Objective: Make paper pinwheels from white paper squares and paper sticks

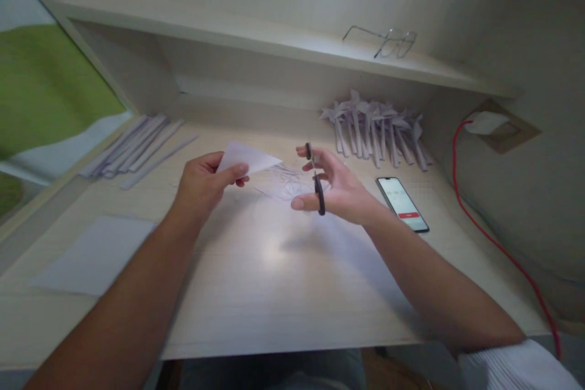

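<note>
Between the thumb and fingers of my left hand [210, 178] is a folded white paper triangle [247, 158], its point facing right. My right hand [340, 186] has its thumb and a finger through the dark handle loops of a pair of scissors [319, 189]. The handles are spread apart, and the blades are hard to make out from this angle. Scissors and paper are apart from each other. Beneath and between the hands, a small clear sheet with thin pin-like pieces [290, 186] lies on the desk, too blurred to name surely.
Rolled paper sticks [137, 146] lie at the back left, paper sheets [98, 253] at the front left. Several paper pinwheels [375, 125] lean at the back right. Near my right forearm lies a phone [403, 204]; a red cable [493, 241] runs along the right wall. Glasses [388, 42] rest on the shelf [256, 33].
</note>
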Demonstrator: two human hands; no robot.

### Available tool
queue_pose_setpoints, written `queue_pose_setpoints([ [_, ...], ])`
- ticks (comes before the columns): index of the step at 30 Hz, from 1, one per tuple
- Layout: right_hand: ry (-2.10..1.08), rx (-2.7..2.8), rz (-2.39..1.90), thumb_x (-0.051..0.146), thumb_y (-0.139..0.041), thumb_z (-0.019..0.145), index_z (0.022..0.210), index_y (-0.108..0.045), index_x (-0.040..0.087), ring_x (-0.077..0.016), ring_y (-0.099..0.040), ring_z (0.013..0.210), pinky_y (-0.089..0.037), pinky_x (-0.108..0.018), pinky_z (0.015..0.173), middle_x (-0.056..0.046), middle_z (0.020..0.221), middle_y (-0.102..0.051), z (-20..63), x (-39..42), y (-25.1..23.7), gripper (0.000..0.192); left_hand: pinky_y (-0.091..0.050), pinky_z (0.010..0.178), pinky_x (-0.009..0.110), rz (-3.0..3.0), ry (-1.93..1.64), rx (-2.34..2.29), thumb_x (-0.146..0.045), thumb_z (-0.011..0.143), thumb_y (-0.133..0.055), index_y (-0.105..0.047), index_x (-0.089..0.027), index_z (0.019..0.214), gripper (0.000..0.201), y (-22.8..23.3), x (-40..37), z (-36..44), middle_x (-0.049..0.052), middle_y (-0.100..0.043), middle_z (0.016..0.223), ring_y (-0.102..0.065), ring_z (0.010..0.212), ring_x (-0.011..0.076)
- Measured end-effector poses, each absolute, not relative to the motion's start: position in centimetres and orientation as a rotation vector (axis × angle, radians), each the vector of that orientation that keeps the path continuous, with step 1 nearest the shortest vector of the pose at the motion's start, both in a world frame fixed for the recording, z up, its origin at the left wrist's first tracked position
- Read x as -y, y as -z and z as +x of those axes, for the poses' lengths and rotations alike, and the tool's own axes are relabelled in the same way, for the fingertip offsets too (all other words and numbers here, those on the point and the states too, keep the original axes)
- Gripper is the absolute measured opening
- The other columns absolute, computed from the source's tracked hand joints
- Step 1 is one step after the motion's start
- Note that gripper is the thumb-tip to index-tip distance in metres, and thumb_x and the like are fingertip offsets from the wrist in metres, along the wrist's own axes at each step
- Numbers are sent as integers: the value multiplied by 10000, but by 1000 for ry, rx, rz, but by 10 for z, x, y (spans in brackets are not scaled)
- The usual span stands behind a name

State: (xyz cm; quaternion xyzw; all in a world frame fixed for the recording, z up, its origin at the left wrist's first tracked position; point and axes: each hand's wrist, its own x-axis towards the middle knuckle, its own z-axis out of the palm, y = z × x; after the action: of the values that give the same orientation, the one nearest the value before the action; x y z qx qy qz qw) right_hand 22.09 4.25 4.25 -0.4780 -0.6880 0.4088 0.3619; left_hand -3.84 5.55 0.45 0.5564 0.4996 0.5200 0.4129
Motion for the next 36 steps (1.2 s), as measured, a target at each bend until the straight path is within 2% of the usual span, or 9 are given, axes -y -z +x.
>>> queue_pose_setpoints([
  [2, -1027, 1665, -1283, 530, -868, 634, 1151, -652, 203, -220, -592, 939, -462, -330, 766, -64, 1051, -653, 221, -47, -40, 649, -492, 649, 277, 1408, -1312, -1235, -340, 740, -783, -732, -161, 751, 186, -3, -56, -40, 9, -697, 668, -617, 624, 151],
  [4, -1070, 1626, -1367, 563, -796, 710, 897, -683, 171, -163, -547, 733, -405, -291, 642, -20, 801, -617, 226, -44, -35, 448, -483, 663, 275, 1454, -1274, -1206, -341, 753, -780, -732, -171, 718, 180, -5, -54, -40, 10, -703, 675, -622, 644, 155],
  [6, -1224, 1672, -1444, 564, -806, 699, 762, -664, 163, -123, -468, 606, -325, -270, 557, 15, 667, -556, 234, -33, -29, 430, -479, 683, 276, 1514, -1207, -1174, -340, 767, -773, -723, -187, 667, 190, -10, -49, -38, 8, -706, 681, -624, 664, 158],
  [8, -1336, 1667, -1492, 552, -829, 681, 704, -629, 165, -104, -415, 563, -275, -264, 529, 38, 617, -500, 242, -18, -23, 436, -481, 700, 282, 1567, -1132, -1147, -353, 781, -759, -713, -200, 629, 220, -17, -45, -36, 10, -711, 691, -627, 679, 165],
  [14, -1550, 1718, -1519, 529, -815, 720, 694, -604, 178, -101, -380, 560, -264, -267, 525, 53, 606, -459, 254, 14, -15, 411, -482, 660, 285, 1666, -979, -1119, -405, 807, -717, -720, -202, 649, 257, -24, -37, -30, 18, -707, 670, -625, 653, 175],
  [21, -1518, 1761, -1532, 461, -851, 685, 620, -538, 188, -99, -348, 573, -250, -256, 525, 69, 572, -408, 252, 17, -15, 421, -475, 626, 265, 1724, -902, -1141, -398, 818, -714, -719, -202, 654, 255, -22, -37, -29, 7, -714, 669, -637, 645, 161],
  [36, -1588, 1742, -1557, 449, -859, 676, 618, -519, 194, -96, -347, 539, -232, -261, 501, 75, 548, -412, 253, 17, -13, 429, -465, 613, 253, 1683, -857, -1116, -334, 795, -751, -735, -201, 668, 185, -24, -37, -30, -2, -714, 657, -630, 636, 149],
])
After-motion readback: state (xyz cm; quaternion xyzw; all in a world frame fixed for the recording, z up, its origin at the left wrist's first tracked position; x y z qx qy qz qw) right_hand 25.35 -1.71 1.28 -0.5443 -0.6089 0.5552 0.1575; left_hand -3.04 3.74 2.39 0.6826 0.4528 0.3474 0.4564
